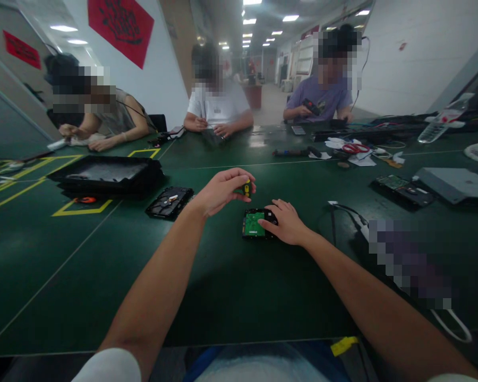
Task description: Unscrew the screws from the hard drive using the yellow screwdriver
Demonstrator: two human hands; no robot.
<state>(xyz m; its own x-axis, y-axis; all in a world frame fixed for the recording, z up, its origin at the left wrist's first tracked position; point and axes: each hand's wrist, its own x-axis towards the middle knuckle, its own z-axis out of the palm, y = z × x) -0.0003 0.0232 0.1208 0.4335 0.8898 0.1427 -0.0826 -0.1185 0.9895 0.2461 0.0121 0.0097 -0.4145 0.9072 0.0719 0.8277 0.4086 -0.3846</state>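
Note:
A hard drive lies flat on the green table, its green circuit board facing up. My right hand grips it from the right, with the thumb across the board and the fingers over its far right side. Just above and left of the drive, my left hand is closed on a short yellow-and-black handle, which looks like a screwdriver's. Its tip is not visible, and it appears apart from the drive. To the left sits another black drive part with small pieces on top.
Stacked black trays stand at the left. On the right are another hard drive, a grey box, a white cable, and a plastic bottle. Red-handled scissors lie farther back. Three people sit across the table.

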